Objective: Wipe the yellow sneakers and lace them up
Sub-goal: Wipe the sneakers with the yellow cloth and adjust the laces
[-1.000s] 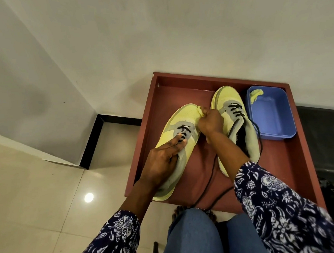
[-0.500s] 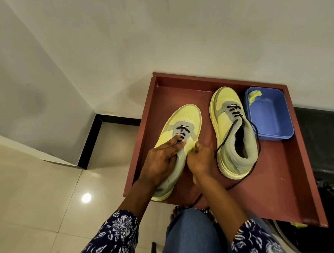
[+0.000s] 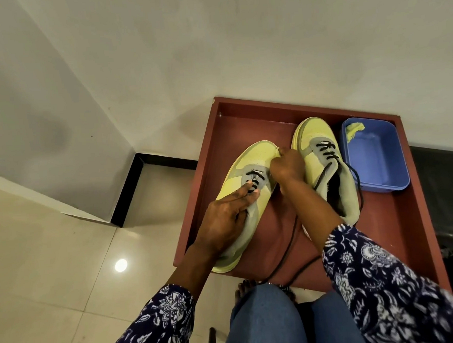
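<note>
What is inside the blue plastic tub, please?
Only a crumpled yellow cloth lies in the far left corner of the blue tub. The rest of its floor looks bare; water cannot be judged.

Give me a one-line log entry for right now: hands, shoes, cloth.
left hand: holds left sneaker steady | right hand: pinches yellow cloth at its toe | right sneaker: partly laced | tub: second cloth inside
</note>
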